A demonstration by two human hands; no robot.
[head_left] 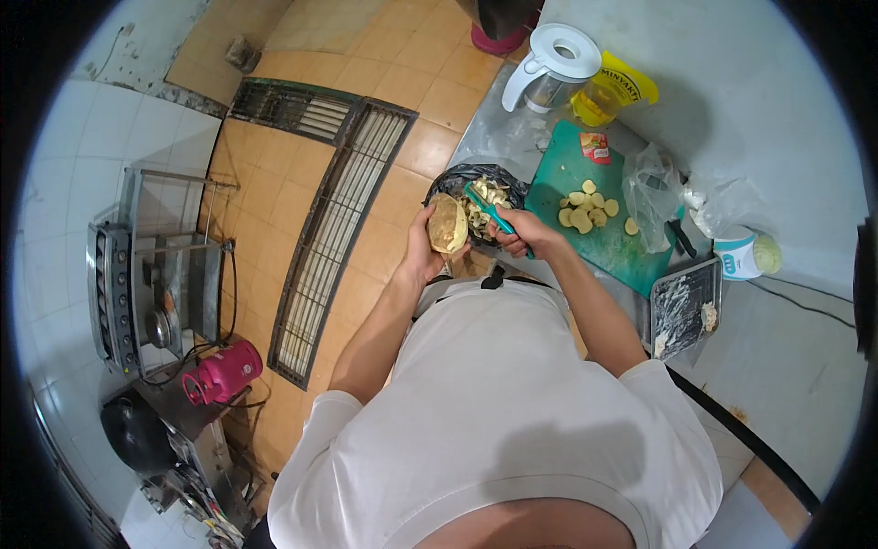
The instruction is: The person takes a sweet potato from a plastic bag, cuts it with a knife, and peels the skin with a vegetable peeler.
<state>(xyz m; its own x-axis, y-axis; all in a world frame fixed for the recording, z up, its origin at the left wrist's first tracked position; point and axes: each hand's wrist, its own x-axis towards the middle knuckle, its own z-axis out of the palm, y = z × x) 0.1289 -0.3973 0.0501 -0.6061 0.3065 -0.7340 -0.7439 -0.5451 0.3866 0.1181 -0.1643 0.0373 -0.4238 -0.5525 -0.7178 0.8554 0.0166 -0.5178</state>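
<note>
My left hand (420, 245) is wrapped around a large brown potato (444, 220), whose lower right side shows pale, peeled flesh. In my right hand (528, 233) is a green peeler (495, 212), its head pointing up and left, a little to the right of the potato. Below both hands hangs a black plastic bag (476, 172) holding many peelings (492, 193). To the right, a green cutting board (553, 169) carries several pale potato slices (586, 209) and a small red packet (595, 147).
A white-lidded blender jug (555, 69) and a yellow oil pouch (611, 89) stand at the table's far end. A clear plastic bag (651, 194), a dark-handled knife (681, 238) and a floury metal tray (684, 309) lie on the right. Left are a floor drain grate (340, 238) and pink gas cylinder (229, 371).
</note>
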